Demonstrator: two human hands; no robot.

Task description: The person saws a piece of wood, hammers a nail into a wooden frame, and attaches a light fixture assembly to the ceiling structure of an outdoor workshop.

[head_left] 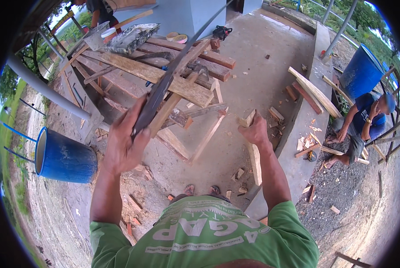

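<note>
The grey concrete floor (253, 76) is sunny and dusty. A round blue plastic barrel (63, 156) stands on the sandy dirt ground (52, 210). Green grass (7, 134) grows beyond it.

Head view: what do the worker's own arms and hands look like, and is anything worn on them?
Both forearms are bare, rising from the lower edge. The left hand and right hand wear no gloves, and no watch, ring or wristband shows. Short green sleeves of a T-shirt with white lettering cover only the upper arms. No tape, bandage or markings are visible on either arm.
</note>
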